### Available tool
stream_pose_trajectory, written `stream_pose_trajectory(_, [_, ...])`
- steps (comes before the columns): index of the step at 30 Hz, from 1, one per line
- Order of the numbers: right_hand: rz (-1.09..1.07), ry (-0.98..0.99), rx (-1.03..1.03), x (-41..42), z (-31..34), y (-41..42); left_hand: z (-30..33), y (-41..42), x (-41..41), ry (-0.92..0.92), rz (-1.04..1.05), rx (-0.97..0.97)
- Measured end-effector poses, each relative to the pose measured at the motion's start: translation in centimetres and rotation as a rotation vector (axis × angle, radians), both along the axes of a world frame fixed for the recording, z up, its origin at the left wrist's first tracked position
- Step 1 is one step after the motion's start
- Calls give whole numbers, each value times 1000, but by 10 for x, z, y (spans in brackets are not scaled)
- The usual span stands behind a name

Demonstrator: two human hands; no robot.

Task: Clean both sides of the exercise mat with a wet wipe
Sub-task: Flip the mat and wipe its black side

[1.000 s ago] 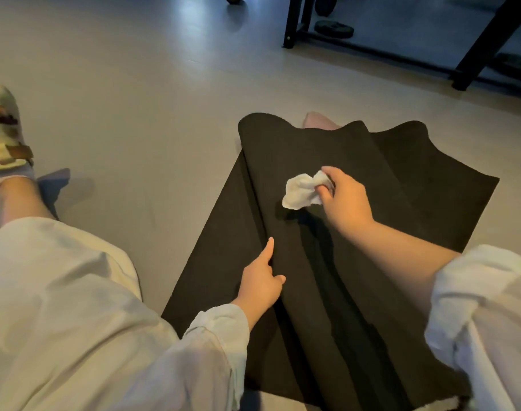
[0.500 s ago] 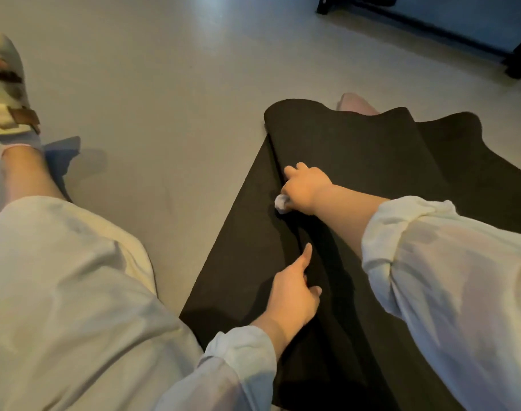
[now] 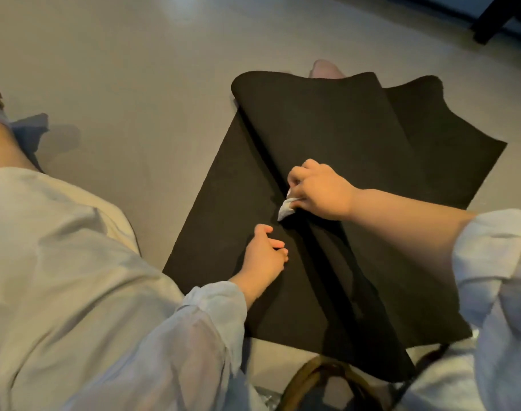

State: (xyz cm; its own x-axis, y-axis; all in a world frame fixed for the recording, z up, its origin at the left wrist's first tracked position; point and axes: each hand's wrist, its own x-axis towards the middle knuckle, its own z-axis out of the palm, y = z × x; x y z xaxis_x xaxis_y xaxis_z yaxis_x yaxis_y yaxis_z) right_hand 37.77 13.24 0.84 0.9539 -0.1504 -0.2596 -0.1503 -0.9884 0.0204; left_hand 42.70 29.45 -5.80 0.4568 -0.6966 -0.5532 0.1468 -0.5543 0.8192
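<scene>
1. The fingers (image 3: pixel 278 252) of the left hand (image 3: pixel 263 256) are seen loosely curled and resting on the black mat (image 3: pixel 327 129); nothing is gripped by them. It is judged that the mat is being steadied by this hand against the drag of wiping.
2. The fingers (image 3: pixel 298 175) of the right hand (image 3: pixel 321 192) are clenched around a crumpled white wipe (image 3: pixel 285 209). Only a small part of the wipe is shown, below the thumb side of the fist, and it is pressed against the mat just beyond the left hand.
3. The wipe is held at a long fold that runs down the middle of the mat. It is judged that the crease is being cleaned, a bunched wipe being better suited to a narrow line.
4. The mat is laid on the pale floor (image 3: pixel 134 69) in front of the seated person, draped over one leg. A raised, rolled-over panel is formed on the right; its far edge is wavy. The surface is matt and dark, and no wetness or dirt can be made out.
5. A bag with curved handles (image 3: pixel 312 378) is placed at the near edge.
</scene>
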Motion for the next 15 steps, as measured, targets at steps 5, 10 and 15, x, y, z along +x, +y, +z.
stream_pose_trajectory(5, [-41, -96, 53, -58, 5, 19, 8, 0, -14, -50, -41, -7])
stream_pose_trajectory(10, [5, -166, 30, -117, 6, 53, 17, -2, -34, -35, -43, -7])
stream_pose_trajectory(15, [-22, -96, 99, -177, 3, 83, 30, -6, -60, 59, -168, 45])
